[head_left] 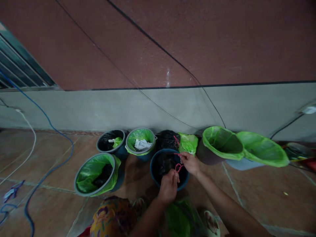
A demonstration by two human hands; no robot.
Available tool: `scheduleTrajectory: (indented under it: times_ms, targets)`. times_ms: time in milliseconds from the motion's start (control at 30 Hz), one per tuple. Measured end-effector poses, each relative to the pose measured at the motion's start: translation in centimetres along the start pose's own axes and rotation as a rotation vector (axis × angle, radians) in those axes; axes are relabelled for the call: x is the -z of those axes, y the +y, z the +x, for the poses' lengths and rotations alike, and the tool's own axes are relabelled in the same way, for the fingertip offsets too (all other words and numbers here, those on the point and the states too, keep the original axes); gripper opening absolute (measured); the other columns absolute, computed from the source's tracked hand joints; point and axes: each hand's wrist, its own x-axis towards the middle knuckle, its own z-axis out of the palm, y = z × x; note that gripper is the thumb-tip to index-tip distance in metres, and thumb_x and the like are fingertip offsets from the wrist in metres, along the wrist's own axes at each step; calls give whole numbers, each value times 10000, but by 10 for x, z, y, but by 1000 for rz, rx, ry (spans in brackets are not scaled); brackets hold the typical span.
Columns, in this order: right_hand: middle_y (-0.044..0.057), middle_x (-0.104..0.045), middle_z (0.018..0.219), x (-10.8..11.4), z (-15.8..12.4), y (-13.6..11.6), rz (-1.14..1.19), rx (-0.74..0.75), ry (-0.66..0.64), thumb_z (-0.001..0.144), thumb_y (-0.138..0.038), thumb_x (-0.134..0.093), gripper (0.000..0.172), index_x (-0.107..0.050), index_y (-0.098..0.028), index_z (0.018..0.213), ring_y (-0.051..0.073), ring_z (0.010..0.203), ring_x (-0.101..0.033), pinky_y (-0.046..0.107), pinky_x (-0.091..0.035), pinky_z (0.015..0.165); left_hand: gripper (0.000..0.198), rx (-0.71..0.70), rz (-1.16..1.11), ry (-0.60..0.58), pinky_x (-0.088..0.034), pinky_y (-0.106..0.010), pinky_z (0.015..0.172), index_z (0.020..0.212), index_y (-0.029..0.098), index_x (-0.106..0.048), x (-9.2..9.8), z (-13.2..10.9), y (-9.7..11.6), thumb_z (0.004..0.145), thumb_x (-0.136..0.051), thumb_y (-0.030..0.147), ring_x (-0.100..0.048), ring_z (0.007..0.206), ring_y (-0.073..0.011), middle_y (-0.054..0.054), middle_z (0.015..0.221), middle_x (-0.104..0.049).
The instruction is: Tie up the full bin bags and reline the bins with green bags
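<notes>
My left hand (169, 186) and my right hand (189, 162) are both closed in a pinch on a thin red string (178, 168), stretched between them. They hover over a blue bucket (153, 173) lined with a black plastic bag (164, 164). The string seems to run from the bag's gathered top. A tied black bag (168, 139) with a red tie and a small green bag (188, 143) lie just behind the bucket.
Several other buckets with green liners stand along the wall: one at front left (95, 174), two behind it (111, 141) (140, 141), two large ones at right (222, 143) (261, 151). A blue hose (49, 164) and white cable (27, 148) cross the tiled floor at left.
</notes>
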Motion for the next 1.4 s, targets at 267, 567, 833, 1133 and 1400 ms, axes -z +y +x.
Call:
scheduleTrajectory:
  times_ms: [267,567,833,1133,1400]
  targets:
    - [-26,-595,549,7,-5,-68,398,-35,-30,634,-394,-696,195,-671,-208,688,136,546,-531,294,-418,613,473,54,-142,133,-402,-249,583,722,207,-500,6,0,-31,961,-366,592,-473,580,-118,15,658,-506]
    - [-53,-494,530,13,-20,-73,436,-54,-39,621,-383,-798,302,-562,-200,573,97,540,-412,263,-327,563,435,-27,76,200,-450,-308,786,744,213,-555,14,4,-31,1002,-321,473,-570,753,-162,-21,773,-607]
    - [45,-689,846,31,-26,-65,479,17,75,629,-395,-776,369,-467,-213,544,206,858,-632,342,-499,792,425,-2,32,246,-438,-370,956,828,222,-668,18,21,-35,984,-358,466,-632,924,-210,-53,920,-729]
    - [-63,-456,578,31,-15,-36,193,-35,1,682,-428,-726,305,-493,-234,653,98,495,-403,269,-395,525,438,108,-371,269,-423,-235,543,704,204,-506,3,57,-37,897,-449,593,-448,490,-97,43,557,-486]
    - [48,-677,708,36,-31,8,-525,123,-258,549,-140,-734,178,-650,-237,672,238,771,-653,322,-462,732,388,164,-328,156,-404,-203,502,777,206,-511,8,67,-23,889,-465,575,-381,493,-85,71,570,-406]
